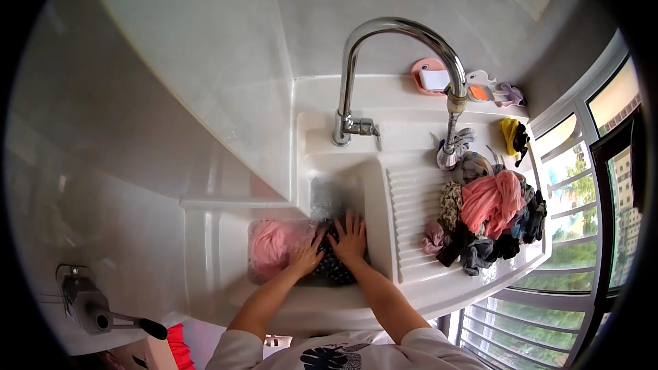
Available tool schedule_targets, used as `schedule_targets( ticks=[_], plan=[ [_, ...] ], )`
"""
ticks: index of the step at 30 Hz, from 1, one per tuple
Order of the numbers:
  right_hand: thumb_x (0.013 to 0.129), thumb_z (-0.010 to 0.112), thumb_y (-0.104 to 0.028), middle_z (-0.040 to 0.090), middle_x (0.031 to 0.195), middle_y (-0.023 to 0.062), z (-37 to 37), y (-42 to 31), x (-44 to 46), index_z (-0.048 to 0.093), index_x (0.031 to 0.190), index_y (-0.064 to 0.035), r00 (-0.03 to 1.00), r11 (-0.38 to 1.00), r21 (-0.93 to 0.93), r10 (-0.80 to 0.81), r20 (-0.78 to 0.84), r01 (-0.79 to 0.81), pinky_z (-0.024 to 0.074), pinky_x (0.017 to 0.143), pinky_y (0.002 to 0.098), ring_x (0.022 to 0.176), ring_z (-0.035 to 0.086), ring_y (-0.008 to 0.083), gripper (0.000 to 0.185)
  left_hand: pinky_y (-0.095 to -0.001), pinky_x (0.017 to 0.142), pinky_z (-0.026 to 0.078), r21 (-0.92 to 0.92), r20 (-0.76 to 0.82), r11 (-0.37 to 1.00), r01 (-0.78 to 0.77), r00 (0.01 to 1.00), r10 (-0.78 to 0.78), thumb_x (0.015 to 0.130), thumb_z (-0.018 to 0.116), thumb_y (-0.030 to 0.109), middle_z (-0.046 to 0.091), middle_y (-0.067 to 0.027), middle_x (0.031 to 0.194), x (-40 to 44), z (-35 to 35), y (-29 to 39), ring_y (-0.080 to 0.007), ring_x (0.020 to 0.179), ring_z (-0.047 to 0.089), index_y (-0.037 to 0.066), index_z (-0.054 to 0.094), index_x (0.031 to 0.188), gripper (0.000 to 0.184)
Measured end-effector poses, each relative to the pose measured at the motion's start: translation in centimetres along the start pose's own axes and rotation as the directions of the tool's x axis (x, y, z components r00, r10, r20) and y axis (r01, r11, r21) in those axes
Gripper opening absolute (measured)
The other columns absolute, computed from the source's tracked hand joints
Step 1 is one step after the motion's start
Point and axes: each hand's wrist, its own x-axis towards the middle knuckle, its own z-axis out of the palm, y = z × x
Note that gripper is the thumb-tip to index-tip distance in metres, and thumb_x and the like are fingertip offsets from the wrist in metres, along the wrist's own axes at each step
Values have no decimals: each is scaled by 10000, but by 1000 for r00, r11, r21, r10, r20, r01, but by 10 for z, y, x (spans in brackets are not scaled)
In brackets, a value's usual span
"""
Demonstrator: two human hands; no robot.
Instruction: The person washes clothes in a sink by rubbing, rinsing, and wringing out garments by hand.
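Observation:
Both my hands are in the sink basin [379, 233]. My left hand [306, 256] lies with its fingers stretched over the left edge of a black cloth with small light dots [334, 267]. Flat on the same cloth, my right hand [350, 240] has its fingers spread. A ring shows on the left hand. To the left of that hand, a pink cloth [270, 244] sits in the water, beside the black one. The water behind my fingers looks cloudy, and the basin floor there is blurred.
A chrome faucet [348, 75] arches over the ribbed washboard [411, 226]. On it lies a heap of clothes with a pink garment [492, 202] on top. Soap dishes [428, 77] stand on the back ledge. A yellow and black cloth [514, 138] lies near the window [572, 233].

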Motion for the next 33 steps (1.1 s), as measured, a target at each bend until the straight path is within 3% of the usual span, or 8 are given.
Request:
schedule_targets(
  ticks=[7,9,12,14,21,24,26,33],
  plan=[
    [833,507,-446,260,1452,155,5,-12,18,485,1297,-139,986,991,-34,135,99,-132,205,1062,506,1309,268,376,556,-455,1063,274,-44,111,998,-40,993,45,854,535,294,176,-128,1501,13,37,-24,-354,1327,282,186,211,1450,688],
    [823,523,-410,318,1427,150,5,-7,24,512,1263,-117,993,992,-26,120,-14,-121,237,1045,508,1289,316,356,529,-450,1028,310,22,-199,996,-81,976,84,787,605,220,314,-171,1423,14,41,-23,-358,1272,351,81,301,1398,696],
    [796,544,-342,482,1297,122,-18,3,46,575,1177,-91,986,985,-34,-165,34,166,284,1012,507,1219,408,301,457,-419,946,375,162,-136,937,-309,934,331,738,646,183,502,-190,1207,17,-11,-11,-331,1094,485,41,446,1233,552],
    [780,557,-279,594,1112,62,-23,12,55,638,1072,-90,778,809,-156,-463,425,567,310,994,470,1167,447,237,357,-402,867,396,84,-145,965,-250,955,260,679,686,171,553,-146,953,17,-42,-1,-306,964,510,26,483,1160,541],
    [811,529,-210,620,1015,18,-36,33,47,652,991,-126,307,265,-154,-813,495,952,327,960,347,1067,512,196,233,-439,917,364,72,-20,985,-156,987,158,886,458,418,642,-149,933,-6,-67,-42,-305,1016,533,76,692,835,418],
    [839,514,-209,635,964,27,-63,11,41,604,1065,-123,533,602,-118,-577,619,790,334,950,328,1029,536,203,258,-465,937,350,-25,-176,997,71,982,-74,853,511,417,649,-148,953,1,-45,-45,-331,1019,546,80,697,922,391],
    [867,487,-186,643,909,36,-56,-4,46,545,1145,-102,552,610,-131,-578,602,781,354,933,344,1036,543,216,296,-503,960,323,39,174,916,400,900,-401,800,575,413,652,-152,981,15,-65,-16,-348,1025,554,56,684,979,414],
    [842,553,-293,641,1019,71,-61,9,39,558,1160,-100,621,927,40,-281,732,372,323,987,404,1105,517,249,372,-510,1058,174,366,291,930,-12,951,-102,706,666,387,451,-130,1329,-20,-70,19,-323,1275,317,145,673,1051,421]
  ],
)
